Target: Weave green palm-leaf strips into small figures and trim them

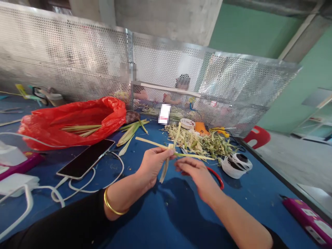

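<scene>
My left hand (153,162) pinches pale green-yellow leaf strips (147,142) where they cross in a small folded knot. Strip ends stick out to the left, up, to the right and down from the crossing. Just right of it, my right hand (193,169) hovers with loosely bent fingers and nothing visible in them. One strip end passes above that hand's fingers. Part of a red curved handle (216,178) shows behind my right wrist; what it belongs to is hidden.
A red plastic bag (64,116) holds more strips, beside loose leaves (129,135). A charging phone (85,159) lies at left among white cables. Leaf scraps (199,140) and a wrapped dark spool (236,166) lie right. A perforated metal screen (166,58) stands behind; people sit beyond it.
</scene>
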### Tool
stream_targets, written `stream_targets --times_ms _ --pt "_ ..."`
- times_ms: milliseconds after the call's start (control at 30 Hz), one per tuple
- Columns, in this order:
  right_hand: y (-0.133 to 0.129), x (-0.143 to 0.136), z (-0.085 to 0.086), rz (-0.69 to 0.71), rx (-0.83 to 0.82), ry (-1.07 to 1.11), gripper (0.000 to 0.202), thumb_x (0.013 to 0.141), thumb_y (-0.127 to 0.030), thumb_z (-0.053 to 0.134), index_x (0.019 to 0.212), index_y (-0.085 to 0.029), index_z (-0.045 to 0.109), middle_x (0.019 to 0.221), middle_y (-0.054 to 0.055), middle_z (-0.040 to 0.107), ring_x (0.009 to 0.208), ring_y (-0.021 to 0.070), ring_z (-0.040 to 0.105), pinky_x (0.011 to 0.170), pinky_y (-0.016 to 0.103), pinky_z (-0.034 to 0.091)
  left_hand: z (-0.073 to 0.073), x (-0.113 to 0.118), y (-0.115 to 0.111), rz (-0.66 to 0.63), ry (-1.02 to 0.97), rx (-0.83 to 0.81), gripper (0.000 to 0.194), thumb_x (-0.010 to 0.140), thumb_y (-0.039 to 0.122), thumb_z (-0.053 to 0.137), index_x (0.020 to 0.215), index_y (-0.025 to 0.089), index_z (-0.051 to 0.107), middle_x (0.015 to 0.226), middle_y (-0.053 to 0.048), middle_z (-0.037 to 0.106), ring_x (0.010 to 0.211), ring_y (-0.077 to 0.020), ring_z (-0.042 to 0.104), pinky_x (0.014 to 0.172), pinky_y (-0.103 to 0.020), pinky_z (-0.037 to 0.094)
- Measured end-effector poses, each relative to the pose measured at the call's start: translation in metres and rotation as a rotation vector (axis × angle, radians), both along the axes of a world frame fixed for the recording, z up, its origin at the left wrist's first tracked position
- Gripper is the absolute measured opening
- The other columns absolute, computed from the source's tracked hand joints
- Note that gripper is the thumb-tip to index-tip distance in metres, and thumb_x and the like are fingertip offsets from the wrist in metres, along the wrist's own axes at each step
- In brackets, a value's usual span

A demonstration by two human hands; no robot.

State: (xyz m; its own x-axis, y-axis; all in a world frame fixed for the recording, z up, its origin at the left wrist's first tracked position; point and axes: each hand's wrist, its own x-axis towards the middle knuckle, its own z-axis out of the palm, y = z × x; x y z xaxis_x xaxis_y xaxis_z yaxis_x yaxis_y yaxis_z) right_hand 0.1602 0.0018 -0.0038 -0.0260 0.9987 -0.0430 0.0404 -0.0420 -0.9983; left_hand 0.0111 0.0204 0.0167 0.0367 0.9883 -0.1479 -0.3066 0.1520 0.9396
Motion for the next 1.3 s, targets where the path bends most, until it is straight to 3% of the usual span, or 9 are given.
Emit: stream_targets --times_ms 67,233,400,667,900,1067,1200,1300 --pt "-0.009 -0.011 -0.002 0.059 0.049 -0.060 0.018 0.070 -0.033 0.070 0.076 -0.017 0.073 0.077 0.004 0.069 0.080 0.0197 0.060 0.073 0.029 0.043 -0.001 0.002 -0.001 -0.010 -0.038 -0.020 0.019 0.061 0.028 0.077 0.062 0.012 0.067 0.059 -0.004 0.068 0.049 -0.0113 0.058 0.050 -0.022 0.047" --pt "-0.017 -0.029 -0.009 0.060 0.129 0.044 0.019 0.075 -0.034 0.066 0.075 -0.016 0.071 0.079 0.003 0.066 0.085 0.0205 0.057 0.081 0.031 0.043 -0.004 0.009 -0.007 -0.071 -0.083 -0.023 0.019 0.058 0.026 0.077 0.056 0.011 0.066 0.051 -0.001 0.062 0.044 -0.0087 0.054 0.046 -0.020 0.043" --pt "-0.016 -0.029 -0.015 -0.005 0.167 0.036 0.025 0.081 -0.034 0.059 0.063 -0.016 0.061 0.068 0.000 0.056 0.072 0.0153 0.050 0.073 0.027 0.041 -0.008 0.010 -0.009 -0.078 -0.001 0.036 0.018 0.059 0.026 0.076 0.057 0.010 0.068 0.052 -0.002 0.062 0.045 -0.0062 0.049 0.044 -0.017 0.038" --pt "-0.018 -0.025 -0.016 0.051 0.219 -0.198 0.027 0.084 -0.036 0.052 0.066 -0.016 0.056 0.065 -0.001 0.051 0.062 0.0132 0.044 0.058 0.024 0.037 -0.002 0.006 -0.006 -0.077 0.043 0.000 0.017 0.063 0.027 0.074 0.062 0.011 0.069 0.058 -0.004 0.066 0.049 -0.0096 0.055 0.045 -0.019 0.041" --pt "-0.022 -0.026 -0.014 0.137 0.195 -0.373 0.026 0.085 -0.031 0.050 0.066 -0.017 0.060 0.061 -0.001 0.054 0.062 0.0140 0.049 0.059 0.025 0.038 0.003 0.000 0.001 0.011 -0.020 0.045 0.018 0.058 0.020 0.079 0.072 0.011 0.072 0.069 -0.005 0.071 0.066 -0.0146 0.067 0.066 -0.022 0.052" --pt "-0.022 -0.026 -0.013 0.112 0.226 -0.246 0.022 0.084 -0.036 0.054 0.077 -0.016 0.063 0.074 0.002 0.061 0.073 0.0166 0.055 0.063 0.025 0.041 0.001 0.004 -0.004 -0.033 -0.017 -0.007 0.016 0.059 0.020 0.077 0.071 0.011 0.071 0.060 -0.004 0.068 0.056 -0.0130 0.062 0.049 -0.020 0.048" --pt "-0.021 -0.027 -0.013 0.092 0.236 -0.202 0.029 0.085 -0.035 0.052 0.065 -0.015 0.061 0.067 0.002 0.061 0.068 0.0163 0.055 0.065 0.026 0.043 -0.007 0.007 -0.007 -0.143 -0.008 0.019 0.018 0.063 0.026 0.074 0.072 0.012 0.069 0.058 -0.002 0.064 0.039 -0.0075 0.048 0.033 -0.019 0.033" --pt "-0.020 -0.026 -0.012 0.102 0.266 -0.222 0.028 0.084 -0.030 0.051 0.064 -0.015 0.062 0.066 0.002 0.062 0.066 0.0159 0.056 0.065 0.026 0.043 -0.009 0.008 -0.007 -0.157 -0.024 0.023 0.019 0.062 0.027 0.074 0.071 0.011 0.068 0.057 -0.001 0.062 0.036 -0.0080 0.046 0.031 -0.021 0.033"
